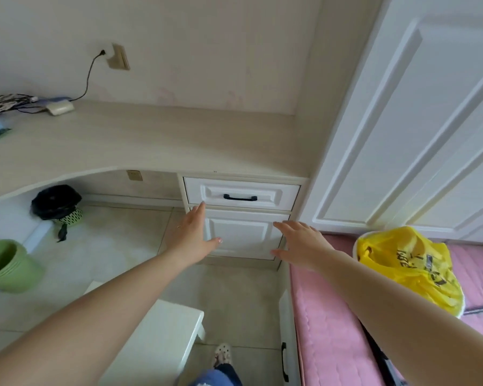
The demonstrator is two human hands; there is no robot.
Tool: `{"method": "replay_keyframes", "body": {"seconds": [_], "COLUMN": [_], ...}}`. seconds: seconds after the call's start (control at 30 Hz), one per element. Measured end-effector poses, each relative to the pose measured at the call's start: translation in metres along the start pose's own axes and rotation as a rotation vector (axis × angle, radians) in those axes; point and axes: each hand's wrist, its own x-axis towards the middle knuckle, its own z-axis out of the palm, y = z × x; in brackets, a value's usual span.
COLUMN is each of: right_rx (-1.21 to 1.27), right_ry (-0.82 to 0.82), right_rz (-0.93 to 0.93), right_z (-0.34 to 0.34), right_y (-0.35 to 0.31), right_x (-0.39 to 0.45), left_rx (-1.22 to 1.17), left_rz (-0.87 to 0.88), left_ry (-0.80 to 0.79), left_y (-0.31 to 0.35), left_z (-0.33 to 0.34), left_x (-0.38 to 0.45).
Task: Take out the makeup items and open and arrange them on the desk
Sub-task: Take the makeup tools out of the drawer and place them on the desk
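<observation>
**Both hands held out before the closed desk drawers**

The left hand (191, 236) and the right hand (301, 245) are stretched forward with fingers straight and loosely spread; nothing is gripped. Both are seen in front of the lower cabinet door (239, 235), and contact with it cannot be judged. Above it, the drawer (241, 195) with a dark handle (240, 197) is shut. No makeup items are seen; their place cannot be told.

Open floor of pale tiles (117, 246) is left between a white stool (156, 338) and the cabinet, bounded on the right by a pink mattress (332, 316). The desk (151, 137) has a curved front edge and is mostly bare on this side; cables and a small box (59, 108) are gathered at its far left.

Dark print is carried by a yellow bag (407, 267) on the mattress, but it cannot be read. A black-lined bin (57, 203) is kept under the desk, a green bucket (7, 267) at the left.
</observation>
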Motion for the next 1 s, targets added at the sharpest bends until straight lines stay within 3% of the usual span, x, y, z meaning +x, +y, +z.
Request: {"method": "replay_keyframes", "body": {"seconds": [0.43,0.77,0.9,1.0], "right_rx": [0.067,0.051,0.079,0.139], "right_ry": [-0.188,-0.397,-0.391,-0.305], "right_rz": [-0.033,-0.199,-0.143,-0.042], "right_z": [-0.010,0.016,0.037,0.066], "right_y": [0.039,0.040,0.039,0.035], "right_x": [0.192,0.286,0.305,0.320], "left_rx": [0.180,0.311,0.412,0.509], "left_rz": [0.018,0.037,0.153,0.341], "left_ry": [-0.223,-0.442,-0.529,-0.568], "left_y": [-0.010,-0.030,-0.049,-0.066], "left_z": [0.018,0.038,0.050,0.061], "left_x": [0.201,0.263,0.289,0.313]}}
